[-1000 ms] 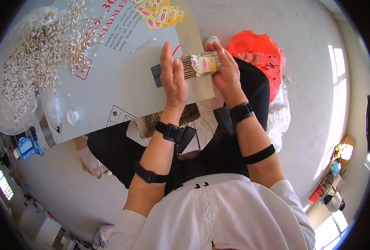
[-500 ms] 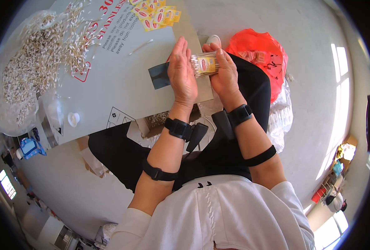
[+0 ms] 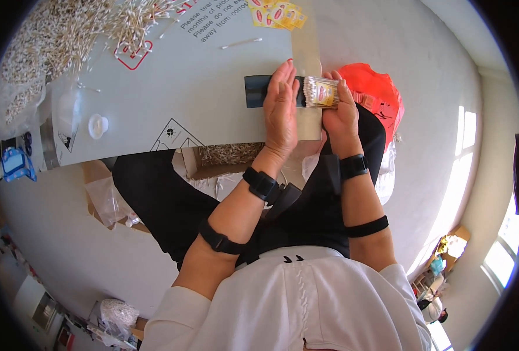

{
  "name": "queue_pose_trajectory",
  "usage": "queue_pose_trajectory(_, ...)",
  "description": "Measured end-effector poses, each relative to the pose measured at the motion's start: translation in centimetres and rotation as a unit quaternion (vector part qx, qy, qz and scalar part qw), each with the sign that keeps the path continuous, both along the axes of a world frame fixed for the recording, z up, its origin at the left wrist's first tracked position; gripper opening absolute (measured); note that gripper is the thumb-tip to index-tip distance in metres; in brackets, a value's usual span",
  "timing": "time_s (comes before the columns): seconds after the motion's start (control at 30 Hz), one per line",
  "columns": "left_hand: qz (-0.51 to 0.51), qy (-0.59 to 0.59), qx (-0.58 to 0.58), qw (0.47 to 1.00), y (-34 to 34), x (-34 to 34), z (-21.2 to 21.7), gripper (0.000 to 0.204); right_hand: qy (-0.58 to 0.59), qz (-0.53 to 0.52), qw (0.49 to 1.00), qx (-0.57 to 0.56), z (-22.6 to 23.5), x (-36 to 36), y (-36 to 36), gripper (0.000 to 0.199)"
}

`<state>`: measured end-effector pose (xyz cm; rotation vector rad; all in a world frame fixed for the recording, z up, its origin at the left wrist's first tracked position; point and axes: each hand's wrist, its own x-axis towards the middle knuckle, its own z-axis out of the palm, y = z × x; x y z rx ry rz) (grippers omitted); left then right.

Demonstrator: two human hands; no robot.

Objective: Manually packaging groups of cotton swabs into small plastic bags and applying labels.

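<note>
My right hand (image 3: 342, 111) grips a clear pack of cotton swabs (image 3: 322, 92) with a yellow label, its thumb along the near side and its fingers behind. The white swab tips at the pack's left end face my left hand (image 3: 282, 111). That hand is held on edge with its fingers stretched out and its palm toward the pack, a narrow gap between them. A dark flat strip (image 3: 256, 92) lies on the board beneath my left hand, partly hidden by it.
A grey printed board (image 3: 172, 105) bears a heap of loose swabs (image 3: 66, 47), a single swab (image 3: 242, 43), yellow labels (image 3: 280, 14) and a white round cap (image 3: 98, 126). Below its edge stands a carton (image 3: 213, 171) of swabs. A red plastic bag (image 3: 382, 88) lies right of my hands.
The view has shifted, so the board and both hands sit farther right. My left palm now stands slightly away from the swab tips. My right hand keeps its grip on the pack.
</note>
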<state>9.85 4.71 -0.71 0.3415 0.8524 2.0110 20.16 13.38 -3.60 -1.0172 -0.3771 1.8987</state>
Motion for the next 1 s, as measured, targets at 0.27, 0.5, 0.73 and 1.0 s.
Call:
queue_pose_trajectory(0.27, -0.031, 0.021, -0.003, 0.999, 0.8, 1.0, 0.1, 0.073, 0.049, -0.04, 0.998, -0.015, 1.0, -0.3, -0.3, 0.038)
queue_pose_trajectory(0.5, -0.026, 0.078, -0.023, 0.996, 1.4, 1.4, 0.3, 0.077, 0.188, -0.079, 0.978, -0.052, 0.7, 0.4, -1.0, 0.035)
queue_pose_trajectory(0.73, -0.029, 0.089, -0.028, 0.995, 2.1, 2.6, 0.2, 0.077, 0.096, -0.112, 0.989, 0.021, 1.2, -1.4, -2.1, 0.038)
queue_pose_trajectory(1.0, -0.033, 0.069, -0.025, 0.997, 2.5, 2.4, 0.9, 0.065, 0.107, -0.112, 0.988, -0.002, 2.0, -1.4, -2.0, 0.044)
